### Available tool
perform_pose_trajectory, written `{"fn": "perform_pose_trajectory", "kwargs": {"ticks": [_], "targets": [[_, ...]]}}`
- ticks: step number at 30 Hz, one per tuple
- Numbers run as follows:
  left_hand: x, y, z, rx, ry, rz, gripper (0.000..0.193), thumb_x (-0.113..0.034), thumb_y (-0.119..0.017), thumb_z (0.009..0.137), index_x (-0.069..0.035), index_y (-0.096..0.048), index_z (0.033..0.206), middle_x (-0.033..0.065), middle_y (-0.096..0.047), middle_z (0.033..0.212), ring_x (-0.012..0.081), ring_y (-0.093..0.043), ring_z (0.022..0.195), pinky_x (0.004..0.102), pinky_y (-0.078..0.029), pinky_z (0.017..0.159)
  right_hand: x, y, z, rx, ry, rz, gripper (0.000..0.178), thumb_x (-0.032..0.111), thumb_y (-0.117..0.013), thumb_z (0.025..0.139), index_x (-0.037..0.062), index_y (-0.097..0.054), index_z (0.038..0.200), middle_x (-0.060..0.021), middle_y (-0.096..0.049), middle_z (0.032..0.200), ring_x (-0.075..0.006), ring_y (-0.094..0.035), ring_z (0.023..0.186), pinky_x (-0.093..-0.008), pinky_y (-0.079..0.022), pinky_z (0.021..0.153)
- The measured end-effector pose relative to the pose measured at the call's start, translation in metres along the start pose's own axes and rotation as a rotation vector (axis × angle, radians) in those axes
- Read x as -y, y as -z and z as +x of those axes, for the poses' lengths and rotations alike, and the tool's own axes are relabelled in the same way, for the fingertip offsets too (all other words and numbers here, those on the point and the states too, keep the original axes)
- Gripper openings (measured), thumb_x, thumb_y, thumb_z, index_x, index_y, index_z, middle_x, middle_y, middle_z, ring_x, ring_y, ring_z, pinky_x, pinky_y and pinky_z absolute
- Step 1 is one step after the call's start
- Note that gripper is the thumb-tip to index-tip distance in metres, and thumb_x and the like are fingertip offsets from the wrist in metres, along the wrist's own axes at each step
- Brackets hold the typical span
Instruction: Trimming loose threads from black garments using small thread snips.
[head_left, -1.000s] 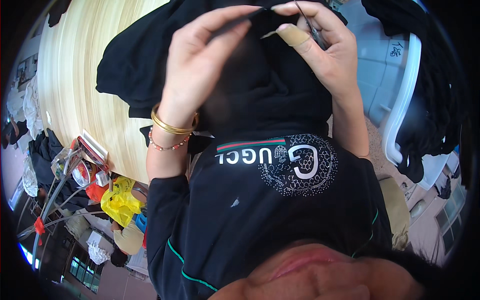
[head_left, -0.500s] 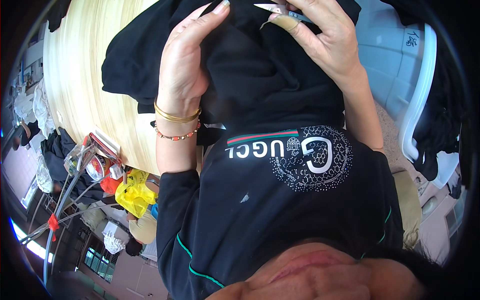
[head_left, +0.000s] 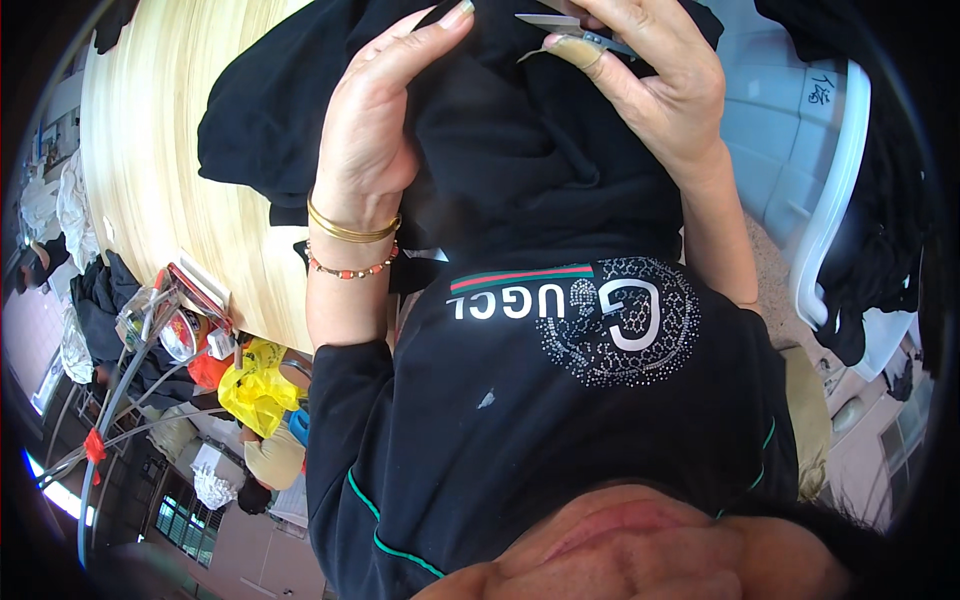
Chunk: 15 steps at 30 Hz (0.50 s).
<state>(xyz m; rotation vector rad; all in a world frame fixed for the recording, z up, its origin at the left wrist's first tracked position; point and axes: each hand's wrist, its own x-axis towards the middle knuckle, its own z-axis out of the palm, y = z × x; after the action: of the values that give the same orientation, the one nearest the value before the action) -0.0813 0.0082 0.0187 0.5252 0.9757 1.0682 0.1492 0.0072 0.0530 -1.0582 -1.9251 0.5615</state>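
Black cloth (head_left: 500,130) lies bunched across the table's near edge in front of me. My left hand (head_left: 370,130) grips it at the upper middle, thumb stretched over the fabric and the other fingers partly hidden. In my right hand (head_left: 660,90) are small metal thread snips (head_left: 548,20), blades pointing left toward the left thumb over the cloth. A tan wrap covers the right thumb. Some of the fingers on both hands run out of the top of the view.
A pale wood-grain table (head_left: 150,130) extends to the left. To the right stands a light-blue plastic tub (head_left: 840,170) with dark cloth beside it. At lower left are metal rods (head_left: 105,420), a yellow bag (head_left: 262,385) and another person (head_left: 275,460).
Both hands have shifted very slightly to the right relative to the view, and the snips have tilted a little. The hold on the cloth looks the same.
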Motion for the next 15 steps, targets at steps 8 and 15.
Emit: {"fn": "perform_pose_trajectory", "kwargs": {"ticks": [8,15], "targets": [[-0.001,-0.008,-0.005,0.057,-0.016,0.031,0.027,-0.007,-0.057,0.097,0.002,-0.066,0.120,0.0115,-0.070,0.118,0.0175,-0.065,0.112,0.0284,-0.046,0.104,0.004,0.001,0.003,0.028,-0.035,0.068,0.037,0.000,-0.078,0.078,-0.0016,-0.071,0.114,-0.0099,-0.065,0.086,-0.0194,-0.062,0.074,-0.0270,-0.047,0.065],[-0.021,-0.010,-0.020,0.236,-0.160,0.398,0.038,-0.002,-0.055,0.095,0.007,-0.057,0.131,0.0132,-0.063,0.128,0.0157,-0.056,0.124,0.0256,-0.040,0.106,0.004,0.006,0.005,-0.015,-0.036,0.001,0.032,-0.002,-0.077,0.080,-0.0029,-0.071,0.112,-0.0095,-0.067,0.087,-0.0179,-0.062,0.073,-0.0264,-0.047,0.065]]}}
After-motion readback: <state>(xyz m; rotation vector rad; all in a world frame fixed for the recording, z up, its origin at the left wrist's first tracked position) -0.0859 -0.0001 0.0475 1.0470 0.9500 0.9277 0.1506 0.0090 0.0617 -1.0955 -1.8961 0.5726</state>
